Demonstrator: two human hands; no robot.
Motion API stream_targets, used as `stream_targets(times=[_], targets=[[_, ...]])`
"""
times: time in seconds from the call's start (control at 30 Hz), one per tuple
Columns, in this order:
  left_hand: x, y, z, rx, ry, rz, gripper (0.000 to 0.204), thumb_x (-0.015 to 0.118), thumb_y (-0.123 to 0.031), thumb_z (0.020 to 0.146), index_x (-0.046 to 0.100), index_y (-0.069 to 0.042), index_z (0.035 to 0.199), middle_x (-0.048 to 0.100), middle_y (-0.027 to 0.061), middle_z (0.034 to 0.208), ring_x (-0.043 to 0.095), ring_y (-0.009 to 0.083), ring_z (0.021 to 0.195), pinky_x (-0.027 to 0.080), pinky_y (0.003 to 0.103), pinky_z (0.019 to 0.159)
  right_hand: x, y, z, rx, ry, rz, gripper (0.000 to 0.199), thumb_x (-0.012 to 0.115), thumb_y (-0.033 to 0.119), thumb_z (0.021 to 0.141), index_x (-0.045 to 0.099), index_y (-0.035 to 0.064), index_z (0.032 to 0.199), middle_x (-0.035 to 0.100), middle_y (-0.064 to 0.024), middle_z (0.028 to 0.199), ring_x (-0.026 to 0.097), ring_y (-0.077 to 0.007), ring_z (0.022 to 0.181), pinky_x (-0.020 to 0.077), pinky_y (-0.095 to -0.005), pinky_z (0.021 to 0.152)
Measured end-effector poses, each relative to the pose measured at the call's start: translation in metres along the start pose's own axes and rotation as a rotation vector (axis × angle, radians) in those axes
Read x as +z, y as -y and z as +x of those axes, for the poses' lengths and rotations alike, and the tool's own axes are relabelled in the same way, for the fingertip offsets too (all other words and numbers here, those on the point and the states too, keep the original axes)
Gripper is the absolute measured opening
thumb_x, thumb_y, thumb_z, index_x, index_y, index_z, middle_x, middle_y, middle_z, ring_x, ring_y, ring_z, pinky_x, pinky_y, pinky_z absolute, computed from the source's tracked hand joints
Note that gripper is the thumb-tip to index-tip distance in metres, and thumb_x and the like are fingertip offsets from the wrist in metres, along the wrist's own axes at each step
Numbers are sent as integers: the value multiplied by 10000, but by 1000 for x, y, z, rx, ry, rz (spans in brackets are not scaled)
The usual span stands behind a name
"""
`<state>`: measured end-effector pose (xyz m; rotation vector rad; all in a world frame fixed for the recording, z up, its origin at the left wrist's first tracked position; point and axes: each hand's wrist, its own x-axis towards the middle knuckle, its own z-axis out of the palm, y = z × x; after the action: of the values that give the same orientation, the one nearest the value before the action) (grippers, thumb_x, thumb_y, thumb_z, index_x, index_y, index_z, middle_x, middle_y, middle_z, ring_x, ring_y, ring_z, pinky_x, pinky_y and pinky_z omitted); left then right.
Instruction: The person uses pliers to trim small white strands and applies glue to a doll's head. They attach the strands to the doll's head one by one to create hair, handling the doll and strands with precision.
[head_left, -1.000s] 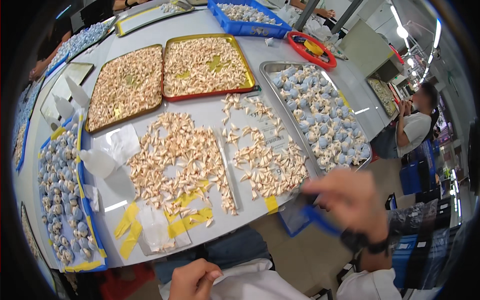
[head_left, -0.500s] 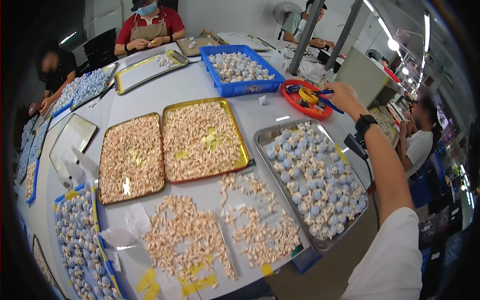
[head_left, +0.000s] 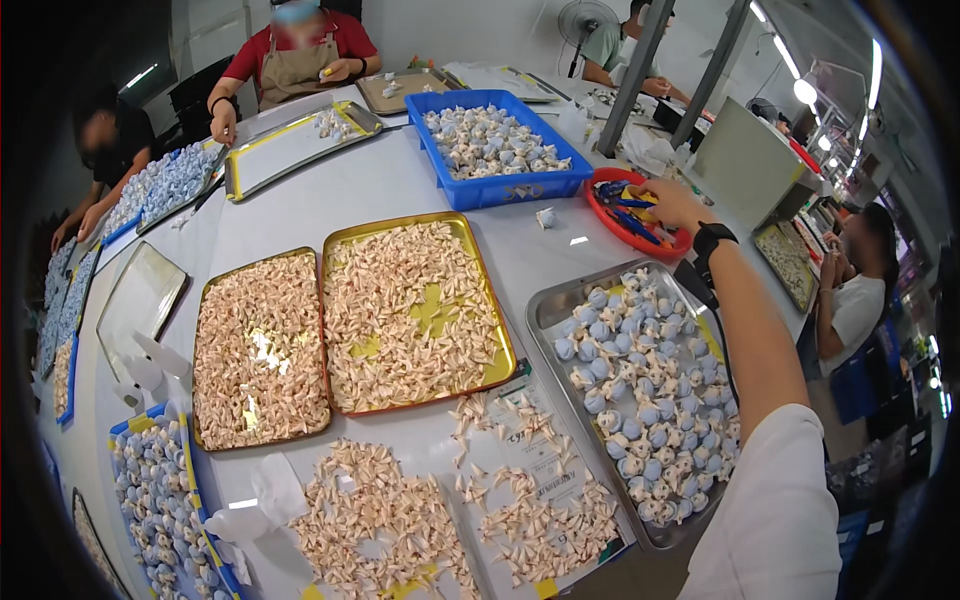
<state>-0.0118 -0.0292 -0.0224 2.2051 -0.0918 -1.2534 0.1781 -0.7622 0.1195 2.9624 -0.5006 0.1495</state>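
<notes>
My right hand [head_left: 674, 205] reaches into a round red basket [head_left: 682, 243] at the far right of the table. Its fingers bend together among the tools; whatever they grip is hidden. Blue-handled pliers [head_left: 632, 203] lie in the basket beside the fingertips, along with other small tools. Nearer to me, below my forearm, a metal tray [head_left: 552, 306] holds many small blue-and-cream pieces [head_left: 630, 400]. A blue bin [head_left: 520, 190] of similar pieces stands left of the basket, with one loose piece [head_left: 545, 217] on the table. My left hand is out of view.
Two gold-rimmed trays [head_left: 505, 345] hold cream pointed pieces; more such pieces [head_left: 385, 515] lie loose in front. At left are a blue-edged tray [head_left: 200, 500] and white bottles [head_left: 160, 355]. Across the table sits a person in red [head_left: 350, 40]; posts [head_left: 635, 80] rise behind the basket.
My right hand has gone from holding blue-handled pliers above the basket to reaching down inside it. The view has shifted. Across the table, the person in red has lowered one hand to a tray.
</notes>
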Motion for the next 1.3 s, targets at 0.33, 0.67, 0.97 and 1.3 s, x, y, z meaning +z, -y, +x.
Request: stream_targets(times=[0.33, 0.67, 0.97, 1.3], targets=[[14, 18, -14, -36, 1, 63, 313, 496, -286, 904, 635, -14, 971, 637, 183, 840, 609, 260, 703, 478, 352, 652, -56, 107, -26, -307, 162, 191, 365, 639, 111, 744, 600, 69, 1104, 577, -143, 1157, 542, -299, 1065, 415, -371, 924], [-15, 24, -92, 72, 22, -179, 153, 594, -164, 868, 626, -17, 897, 632, 72, 726, 600, 152, 683, 468, 278, 643, -56, 216, -49, -518, 291, 154, 345, 598, 60, 767, 578, 35, 1110, 592, -103, 1119, 549, -221, 1058, 437, -337, 902], [-125, -23, -139, 437, -785, 143, 164, 539, -38, 849, 619, -24, 992, 600, 117, 1003, 590, 274, 917, 459, 351, 757, -115, 325, -198, -754, 360, 240, 306, 645, 92, 778, 597, 53, 1078, 603, -136, 1066, 547, -308, 1018, 421, -376, 897], [-127, 8, -92, 276, -809, 291, 282, 505, -34, 857, 538, -43, 1136, 441, 114, 1321, 474, 292, 1163, 411, 344, 909, -109, 324, -313, -500, 323, 448, 296, 608, 38, 747, 607, 11, 1042, 621, -148, 1027, 573, -326, 983, 420, -378, 881]])
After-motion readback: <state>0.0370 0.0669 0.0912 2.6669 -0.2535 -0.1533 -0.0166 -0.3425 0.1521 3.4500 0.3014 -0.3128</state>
